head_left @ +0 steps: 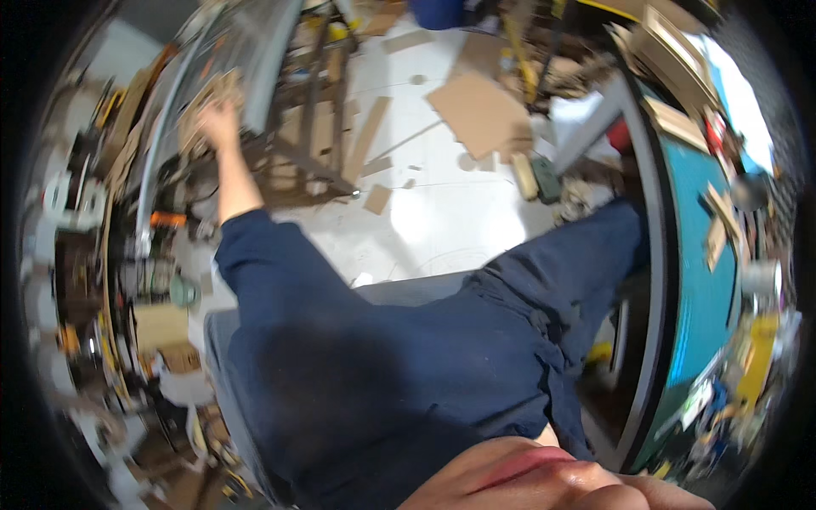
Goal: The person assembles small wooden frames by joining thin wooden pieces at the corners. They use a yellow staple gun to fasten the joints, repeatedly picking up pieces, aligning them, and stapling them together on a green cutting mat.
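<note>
My left arm reaches to the far left, bare below its dark blue sleeve. At its end, my left hand is closed on a crumpled tan cloth, blurred by motion. The hand and cloth are over the long grey metal surface of a bench or machine. A pale metal rail runs along this surface's left side. My fingers are partly hidden in the blur. My right hand does not show in the picture.
Cardboard pieces and offcuts lie on the white floor. On the right stands a grey-framed bench with a teal top, carrying wood sticks and clutter. Shelves crowded with tools line the left. A grey seat is under me.
</note>
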Motion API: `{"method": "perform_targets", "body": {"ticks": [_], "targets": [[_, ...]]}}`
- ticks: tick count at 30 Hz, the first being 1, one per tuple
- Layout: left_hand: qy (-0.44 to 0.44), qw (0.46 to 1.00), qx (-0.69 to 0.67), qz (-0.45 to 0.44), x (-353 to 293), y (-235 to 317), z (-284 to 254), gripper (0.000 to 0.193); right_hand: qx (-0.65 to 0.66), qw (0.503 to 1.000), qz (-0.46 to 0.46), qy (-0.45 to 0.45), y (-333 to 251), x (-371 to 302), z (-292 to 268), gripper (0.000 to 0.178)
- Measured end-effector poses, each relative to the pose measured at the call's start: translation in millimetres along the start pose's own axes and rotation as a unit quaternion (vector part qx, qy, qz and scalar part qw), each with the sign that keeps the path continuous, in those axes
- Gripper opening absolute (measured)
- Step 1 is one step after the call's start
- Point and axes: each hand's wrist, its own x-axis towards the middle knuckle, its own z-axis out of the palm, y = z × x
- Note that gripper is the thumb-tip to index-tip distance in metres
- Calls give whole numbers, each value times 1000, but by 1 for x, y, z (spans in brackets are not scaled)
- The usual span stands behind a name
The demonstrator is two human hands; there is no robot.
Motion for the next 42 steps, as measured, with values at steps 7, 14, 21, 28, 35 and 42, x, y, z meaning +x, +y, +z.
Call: {"method": "perform_targets", "body": {"ticks": [7, 14, 21, 28, 35, 42], "targets": [[137, 964, -131, 185, -24, 144, 1, 27, 48, 993, 106, -7, -31, -11, -6, 75], [-113, 764, -531, 350, -180, 505, -86, 14, 97, 982, 158, -28, -49, -34, -13, 76], [-171, 530, -623, 550, -305, 726, -168, 20, 132, 978, 160, -25, -55, -49, -21, 77], [-452, 529, -406, 593, -333, 806, -252, 35, 172, 975, 138, 24, -88, -72, -46, 73], [-238, 601, -370, 667, -303, 860, -120, 31, 145, 963, 153, 168, -157, -77, -91, 62], [-198, 654, -291, 669, -301, 830, -90, 27, 184, 936, 189, 234, -204, -65, -112, 41]]}}
